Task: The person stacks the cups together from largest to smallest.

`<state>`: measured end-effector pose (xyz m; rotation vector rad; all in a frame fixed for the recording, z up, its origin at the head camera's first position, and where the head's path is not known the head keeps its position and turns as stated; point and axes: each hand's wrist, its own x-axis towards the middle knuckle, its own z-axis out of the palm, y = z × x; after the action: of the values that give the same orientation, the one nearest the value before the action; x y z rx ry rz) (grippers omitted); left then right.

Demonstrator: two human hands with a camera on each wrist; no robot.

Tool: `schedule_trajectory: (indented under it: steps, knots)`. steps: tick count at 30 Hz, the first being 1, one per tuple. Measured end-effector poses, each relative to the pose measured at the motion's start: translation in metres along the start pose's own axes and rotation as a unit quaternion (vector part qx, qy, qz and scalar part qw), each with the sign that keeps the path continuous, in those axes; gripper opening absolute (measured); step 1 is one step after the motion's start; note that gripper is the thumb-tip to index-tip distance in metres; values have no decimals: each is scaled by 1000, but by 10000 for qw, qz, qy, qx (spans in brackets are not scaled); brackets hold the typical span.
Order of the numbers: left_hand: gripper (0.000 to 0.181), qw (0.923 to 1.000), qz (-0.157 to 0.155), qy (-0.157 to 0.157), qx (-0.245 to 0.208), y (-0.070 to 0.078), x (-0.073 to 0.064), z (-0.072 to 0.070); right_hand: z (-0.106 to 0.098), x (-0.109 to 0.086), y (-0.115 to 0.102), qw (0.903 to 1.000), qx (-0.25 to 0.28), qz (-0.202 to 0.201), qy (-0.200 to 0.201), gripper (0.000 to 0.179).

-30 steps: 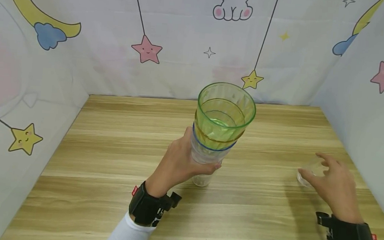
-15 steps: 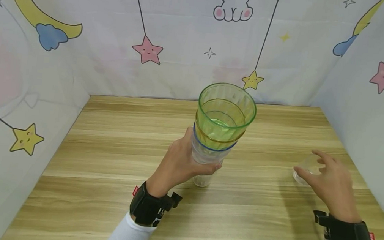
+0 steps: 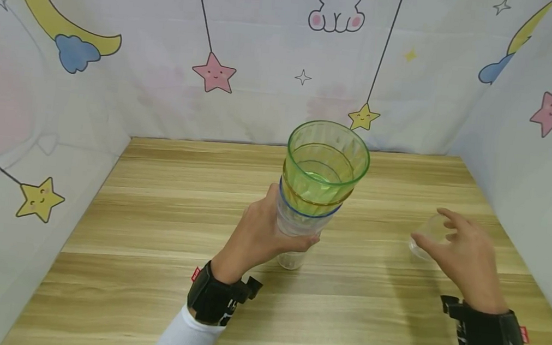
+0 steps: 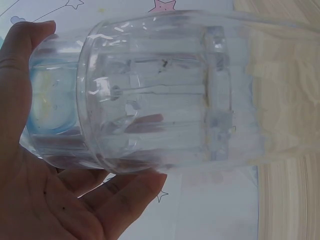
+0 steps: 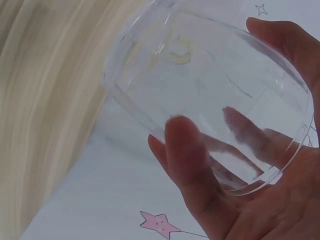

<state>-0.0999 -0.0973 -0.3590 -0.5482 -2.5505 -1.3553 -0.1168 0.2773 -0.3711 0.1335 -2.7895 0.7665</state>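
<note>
A tall stack of nested see-through cups stands in the middle of the head view. Its topmost is a green cup (image 3: 325, 168), then come an amber-rimmed one, a blue-rimmed cup (image 3: 308, 212) and clear ones below. My left hand (image 3: 262, 227) grips the stack around its clear part, with the thumb across the front. In the left wrist view, clear cups (image 4: 155, 90) extend beyond the fingers toward the table. At the right, my right hand (image 3: 466, 255) holds a single clear cup (image 3: 419, 252), fingers and thumb curled round its side. The right wrist view shows this clear cup (image 5: 200, 65) close up.
Both hands are over a wood-grain table (image 3: 164, 206). A white cloth (image 3: 268, 40) printed with stars, a moon and an animal encloses the back and both sides. Each wrist wears a black strap (image 3: 216, 296) with a small camera.
My right hand has moved left, and slightly away from me, with the clear cup in its grip. The left hand and the cup stack have stayed almost where they were.
</note>
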Motion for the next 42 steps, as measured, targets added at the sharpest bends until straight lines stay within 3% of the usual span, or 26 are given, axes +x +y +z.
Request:
schedule_trajectory:
  steps: [21, 32, 42]
  knots:
    - [85, 10000, -60, -13, 62, -1, 0, 0, -3, 4, -28, 9968, 185, -481, 608, 75]
    - [83, 10000, -83, 1, 13, -1, -1, 0, -5, 5, -40, 9871, 419, -1043, 1136, 72]
    - [84, 10000, -36, 1, 63, -1, 0, 0, -9, 8, -48, 9831, 572, -1136, 1317, 73]
